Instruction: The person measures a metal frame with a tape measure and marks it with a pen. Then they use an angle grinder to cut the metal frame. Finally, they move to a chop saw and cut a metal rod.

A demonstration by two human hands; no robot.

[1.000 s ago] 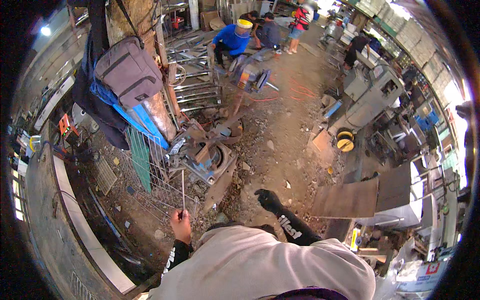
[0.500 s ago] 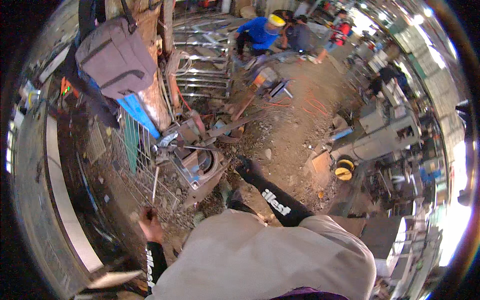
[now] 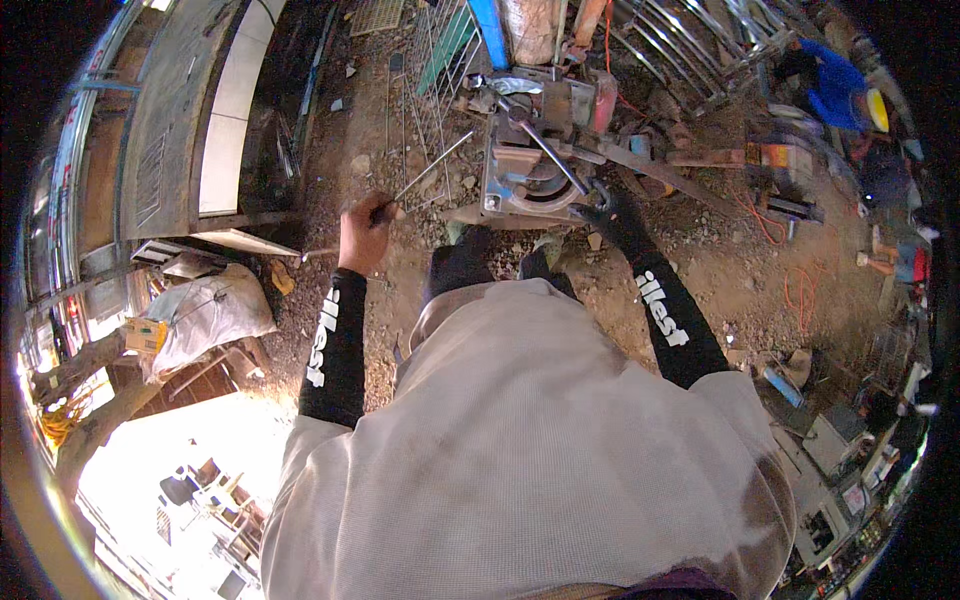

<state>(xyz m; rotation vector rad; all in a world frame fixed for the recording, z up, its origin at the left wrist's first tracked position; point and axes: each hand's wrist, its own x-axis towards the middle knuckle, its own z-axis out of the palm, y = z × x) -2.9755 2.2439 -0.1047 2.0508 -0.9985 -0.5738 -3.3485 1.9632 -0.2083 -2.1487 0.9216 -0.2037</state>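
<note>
My left hand [image 3: 363, 238], bare below a black sleeve, is closed around a thin metal rod [image 3: 436, 166] that slants up and right toward a heavy grey metal vise-like device [image 3: 520, 162]. This device has a rounded, ring-like front and sits low on a square plate. A shiny metal lever [image 3: 552, 155] slopes across it, down to the right. My right hand [image 3: 618, 222], in a dark glove, is at the lever's lower end, with thumb and finger apart around it; whether they touch the lever I cannot tell.
A wooden post [image 3: 533, 35] and wire mesh [image 3: 432, 75] stand beyond the device. At left are a long workbench [image 3: 165, 130] and a pale sack [image 3: 215, 315]. A person in blue [image 3: 838, 88] crouches at far right, near metal tubes [image 3: 670, 45]. Orange cord [image 3: 803, 292] lies on the dirt.
The view has turned, with the device now straight ahead. My right hand has come to the lever's end. My left hand keeps hold of the rod.
</note>
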